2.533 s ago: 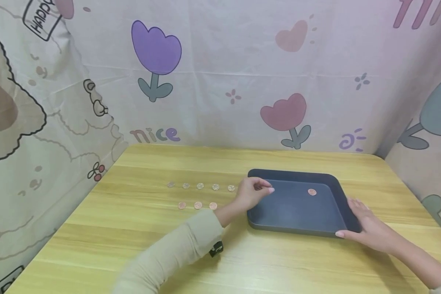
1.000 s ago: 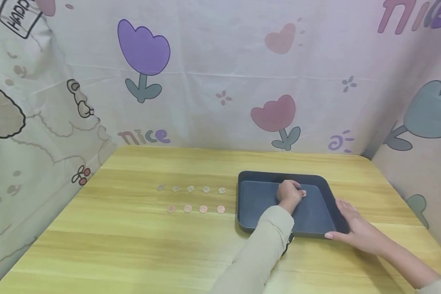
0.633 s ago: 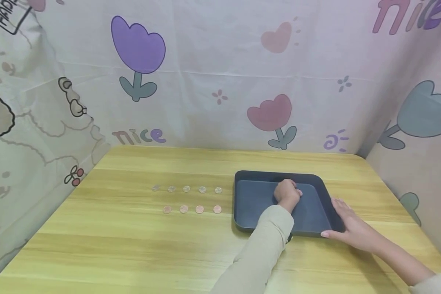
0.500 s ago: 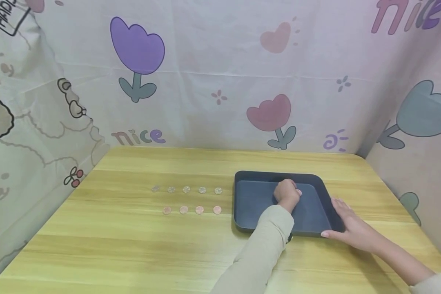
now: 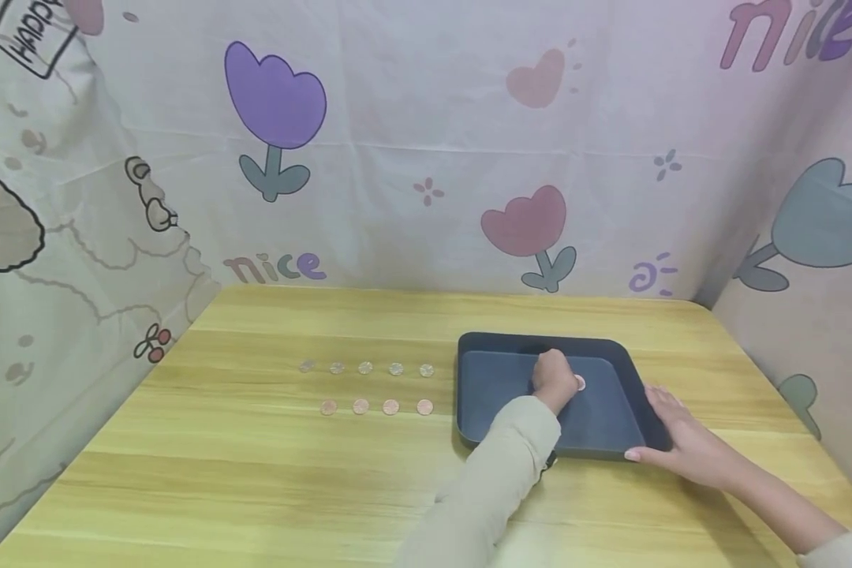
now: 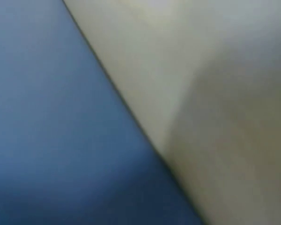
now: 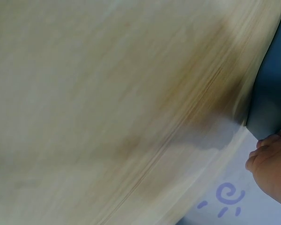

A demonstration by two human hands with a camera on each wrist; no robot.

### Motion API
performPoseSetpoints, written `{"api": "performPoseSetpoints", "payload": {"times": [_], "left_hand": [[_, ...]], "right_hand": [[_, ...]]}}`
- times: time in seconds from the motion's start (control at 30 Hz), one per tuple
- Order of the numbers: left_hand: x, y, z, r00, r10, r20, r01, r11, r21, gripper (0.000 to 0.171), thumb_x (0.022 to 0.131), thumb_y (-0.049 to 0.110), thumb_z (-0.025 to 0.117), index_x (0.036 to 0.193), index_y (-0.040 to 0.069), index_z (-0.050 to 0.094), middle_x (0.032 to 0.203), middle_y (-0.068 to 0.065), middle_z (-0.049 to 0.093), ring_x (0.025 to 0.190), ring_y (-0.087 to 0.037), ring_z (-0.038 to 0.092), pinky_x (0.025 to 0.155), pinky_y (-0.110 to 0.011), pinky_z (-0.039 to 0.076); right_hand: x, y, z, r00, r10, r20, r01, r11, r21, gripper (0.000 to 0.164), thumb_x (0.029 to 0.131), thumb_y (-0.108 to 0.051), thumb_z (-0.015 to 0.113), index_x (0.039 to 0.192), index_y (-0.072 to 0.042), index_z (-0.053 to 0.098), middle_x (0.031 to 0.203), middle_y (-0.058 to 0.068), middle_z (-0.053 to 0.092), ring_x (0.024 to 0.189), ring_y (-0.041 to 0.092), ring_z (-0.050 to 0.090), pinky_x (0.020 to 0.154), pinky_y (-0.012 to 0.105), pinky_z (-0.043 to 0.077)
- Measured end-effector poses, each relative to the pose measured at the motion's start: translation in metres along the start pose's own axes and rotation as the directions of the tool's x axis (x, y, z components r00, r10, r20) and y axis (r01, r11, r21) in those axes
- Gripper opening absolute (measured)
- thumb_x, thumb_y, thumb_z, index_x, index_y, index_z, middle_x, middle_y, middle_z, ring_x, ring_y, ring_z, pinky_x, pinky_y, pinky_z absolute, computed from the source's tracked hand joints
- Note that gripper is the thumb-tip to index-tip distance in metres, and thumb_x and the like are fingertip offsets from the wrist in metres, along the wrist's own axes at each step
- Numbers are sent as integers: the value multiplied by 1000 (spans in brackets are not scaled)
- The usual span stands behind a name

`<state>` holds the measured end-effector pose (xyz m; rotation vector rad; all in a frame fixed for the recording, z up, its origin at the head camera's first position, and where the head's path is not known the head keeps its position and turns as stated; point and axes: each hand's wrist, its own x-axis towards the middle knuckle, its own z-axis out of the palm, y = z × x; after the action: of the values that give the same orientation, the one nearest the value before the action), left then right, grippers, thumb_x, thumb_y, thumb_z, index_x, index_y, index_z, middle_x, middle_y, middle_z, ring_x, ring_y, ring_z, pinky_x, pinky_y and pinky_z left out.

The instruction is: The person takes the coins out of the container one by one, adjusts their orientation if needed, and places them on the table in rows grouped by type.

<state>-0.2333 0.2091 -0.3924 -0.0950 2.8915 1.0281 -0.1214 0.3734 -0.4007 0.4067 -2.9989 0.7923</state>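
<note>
In the head view my left hand (image 5: 554, 380) reaches into a dark blue-grey baking tray (image 5: 488, 390), its fingers curled. A copper-coloured coin (image 5: 580, 383) shows at the fingertips and looks pinched there; the fingertips are partly hidden behind the hand. My right hand (image 5: 692, 442) holds the tray's near right corner, fingers along the right side and thumb at the front edge. The right wrist view has that hand (image 7: 274, 164) at the tray's corner (image 7: 271, 96). Only tray (image 6: 75, 103) and blurred tabletop appear in the left wrist view.
Left of the tray, several silver coins (image 5: 365, 368) lie in a row on the wooden table (image 5: 255, 473). A nearer row of copper coins (image 5: 391, 407) runs roughly parallel. A patterned cloth (image 5: 397, 118) hangs behind the table.
My left hand went from the tray's left edge to the coin inside it, then shifted slightly, bringing the coin into sight at its fingertips. The right hand stays on the tray.
</note>
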Motion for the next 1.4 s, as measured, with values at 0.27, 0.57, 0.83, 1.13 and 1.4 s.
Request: {"api": "performPoseSetpoints", "payload": {"times": [0.27, 0.57, 0.83, 1.13, 1.4], "left_hand": [[-10, -12, -19, 998, 16, 59, -12, 998, -67, 32, 61, 21, 87, 82, 1, 72, 83, -9, 71, 71, -15, 65, 64, -21, 53], [-16, -15, -40, 992, 44, 115, -33, 995, -95, 24, 68, 25, 82, 73, 3, 72, 73, -6, 70, 59, -8, 51, 55, -18, 45], [-21, -27, -62, 985, 24, 168, 5, 986, -166, 20, 74, 22, 78, 64, 6, 71, 69, -2, 70, 66, -10, 60, 59, -22, 47], [-21, -46, -83, 979, -12, 201, 77, 944, -319, 15, 77, 17, 74, 71, 3, 72, 71, -5, 70, 65, -12, 61, 66, -28, 51], [-23, -70, -102, 983, 45, 180, 29, 920, -390, 13, 79, 16, 72, 75, 4, 73, 73, -2, 69, 63, -10, 63, 59, -22, 50]], "right_hand": [[0, 2, 4, 1000, -21, -15, 21, 1000, -3, 102, 76, -33, 74, 140, 17, 13, 141, 43, 16, 132, 57, 9, 104, 68, 7], [-1, 3, 2, 1000, -12, -11, 13, 1000, 13, 103, 76, -32, 73, 141, 16, 10, 141, 43, 14, 132, 58, 7, 99, 72, 10], [-2, 5, 4, 1000, -26, -18, 26, 1000, 7, 100, 77, -31, 72, 140, 16, 11, 141, 44, 14, 134, 56, 4, 106, 66, 0], [-1, 5, 4, 1000, -30, -5, 30, 999, 16, 100, 78, -30, 72, 140, 18, 10, 141, 45, 13, 133, 57, 3, 106, 66, -1], [-1, 6, 3, 999, -38, -8, 38, 999, 14, 100, 78, -29, 72, 139, 18, 10, 140, 45, 13, 133, 57, 2, 107, 65, -3]]}}
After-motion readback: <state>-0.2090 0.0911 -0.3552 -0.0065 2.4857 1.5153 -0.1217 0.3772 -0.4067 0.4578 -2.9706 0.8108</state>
